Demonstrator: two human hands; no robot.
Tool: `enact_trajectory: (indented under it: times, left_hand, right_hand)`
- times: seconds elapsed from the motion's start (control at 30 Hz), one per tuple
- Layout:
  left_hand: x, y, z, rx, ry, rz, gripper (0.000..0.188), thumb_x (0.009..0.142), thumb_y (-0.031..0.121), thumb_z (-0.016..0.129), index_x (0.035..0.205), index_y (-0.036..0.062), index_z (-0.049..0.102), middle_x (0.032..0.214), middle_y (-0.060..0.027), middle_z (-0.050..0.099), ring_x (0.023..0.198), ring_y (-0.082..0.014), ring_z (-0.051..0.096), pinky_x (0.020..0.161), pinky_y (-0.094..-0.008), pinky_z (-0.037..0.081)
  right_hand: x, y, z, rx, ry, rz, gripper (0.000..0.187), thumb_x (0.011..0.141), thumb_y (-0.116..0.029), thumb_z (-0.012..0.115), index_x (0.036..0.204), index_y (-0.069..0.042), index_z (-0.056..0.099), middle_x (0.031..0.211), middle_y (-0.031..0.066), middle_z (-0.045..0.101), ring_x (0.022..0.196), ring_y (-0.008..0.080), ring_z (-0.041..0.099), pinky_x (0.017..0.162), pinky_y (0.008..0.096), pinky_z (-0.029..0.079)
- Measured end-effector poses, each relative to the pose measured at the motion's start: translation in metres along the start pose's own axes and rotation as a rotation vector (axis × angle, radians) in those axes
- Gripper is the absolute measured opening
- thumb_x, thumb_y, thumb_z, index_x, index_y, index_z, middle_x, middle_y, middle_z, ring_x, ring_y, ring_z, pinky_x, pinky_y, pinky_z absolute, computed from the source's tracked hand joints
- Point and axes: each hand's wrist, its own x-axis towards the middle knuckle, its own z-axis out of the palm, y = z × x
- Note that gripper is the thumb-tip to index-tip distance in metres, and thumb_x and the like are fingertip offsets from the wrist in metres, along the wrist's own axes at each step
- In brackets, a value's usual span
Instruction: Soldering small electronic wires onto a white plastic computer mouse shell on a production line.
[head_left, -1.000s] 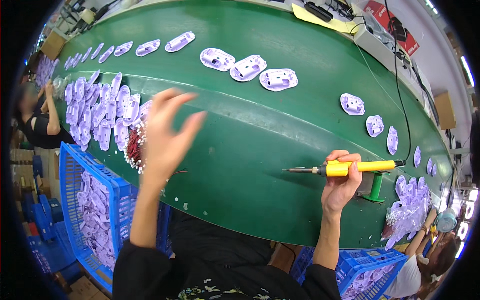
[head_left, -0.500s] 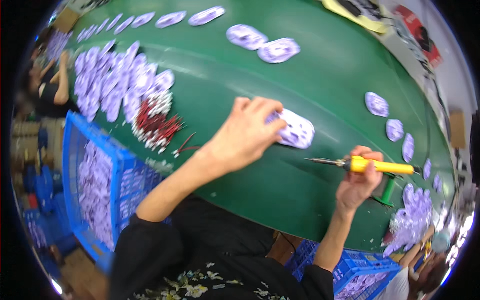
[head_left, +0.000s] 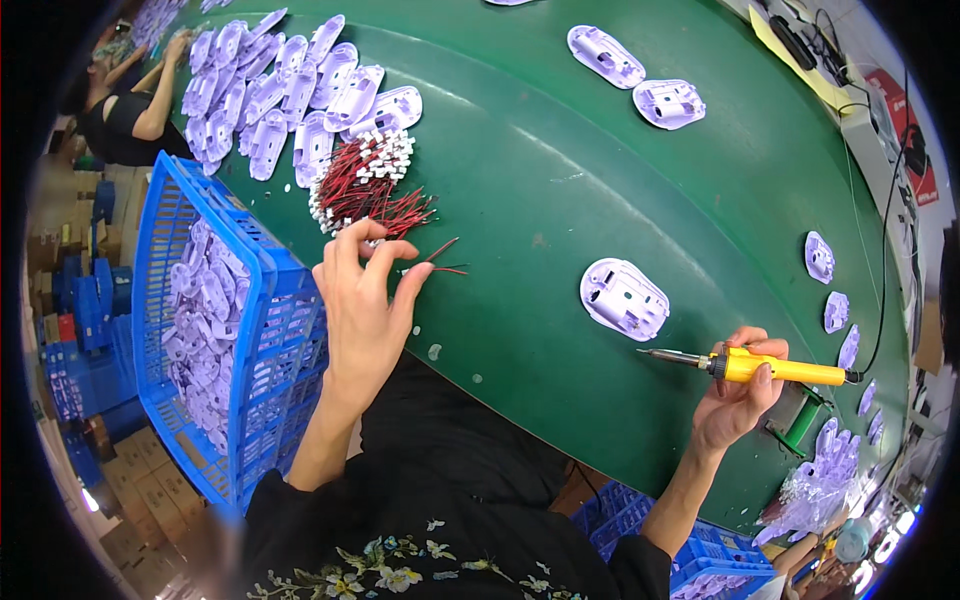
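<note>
A yellow-handled soldering iron (head_left: 790,370) is gripped in my right hand (head_left: 740,400), its metal tip pointing left. Close to that tip, a light-purple plastic shell (head_left: 625,300) lies on the green table, looking like a computer mouse base with its inner side up. My left hand (head_left: 360,310) is at the near edge of the wire pile, thumb and fingertips apart around a single red-and-black wire lead (head_left: 445,252). The lead's connector end is partly hidden by the fingers. Just beyond, many red-and-black leads with white connectors (head_left: 370,180) lie heaped.
Many purple shells (head_left: 290,90) are piled at the far left. A blue crate (head_left: 260,290) of purple parts stands left of the table; another (head_left: 715,550) is below right. A green spool stand (head_left: 800,425) is beside the iron, whose cord runs up the right side. People sit nearby.
My left hand has left the purple shell and moved left to the single wire lead. The right hand still holds the iron. The whole view has shifted.
</note>
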Motion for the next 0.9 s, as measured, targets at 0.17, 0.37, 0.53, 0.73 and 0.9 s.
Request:
enact_trajectory:
  times: [0.17,0.37,0.53,0.73,0.9]
  left_hand:
    - [0.004,0.002,0.012,0.007,-0.03,0.018,0.015,0.08,0.014,0.075,0.088,0.0074,0.065,0.107,-0.0053,0.054,0.098,-0.0236,0.051,0.087,-0.0372,0.034]
    - [0.006,0.027,-0.001,-0.301,0.013,0.114,0.012,0.08,0.004,0.073,0.087,0.004,0.063,0.094,-0.0071,0.062,0.087,-0.0209,0.059,0.075,-0.0331,0.041]
    - [-0.008,0.076,0.017,-0.741,-0.215,0.163,0.014,0.077,-0.004,0.074,0.086,-0.0002,0.064,0.076,-0.008,0.064,0.062,-0.0213,0.059,0.057,-0.0312,0.045]
    - [-0.028,0.098,0.067,-0.757,-0.197,0.219,0.01,0.081,0.003,0.074,0.087,0.0019,0.066,0.078,-0.0058,0.06,0.07,-0.0163,0.057,0.056,-0.0279,0.043]
    - [-0.037,0.106,0.076,-0.657,-0.123,0.131,0.008,0.086,0.008,0.072,0.088,0.0045,0.065,0.092,-0.0075,0.05,0.083,-0.0215,0.054,0.069,-0.0317,0.042]
  right_hand:
    - [0.001,0.006,-0.005,0.006,-0.016,0.041,0.032,0.089,-0.03,0.062,0.099,-0.003,0.048,0.091,0.017,0.054,0.065,0.0149,0.053,0.052,0.0186,0.042]
    - [0.001,0.002,-0.005,-0.017,0.019,0.002,0.031,0.089,-0.028,0.061,0.1,-0.003,0.048,0.093,0.0184,0.055,0.067,0.0156,0.053,0.052,0.0195,0.041]
    - [0.005,0.006,-0.003,0.032,-0.008,-0.023,0.029,0.089,-0.025,0.061,0.1,-0.001,0.05,0.094,0.02,0.058,0.065,0.0128,0.049,0.049,0.0178,0.035]
    - [0.008,0.011,-0.008,0.006,-0.003,-0.013,0.027,0.089,-0.023,0.061,0.098,0.0,0.051,0.093,0.0214,0.06,0.053,0.0073,0.041,0.048,0.0172,0.033]
    - [0.008,0.013,-0.011,-0.015,0.014,-0.017,0.026,0.09,-0.022,0.062,0.098,0.0,0.051,0.094,0.0217,0.061,0.05,0.0056,0.038,0.048,0.0166,0.032]
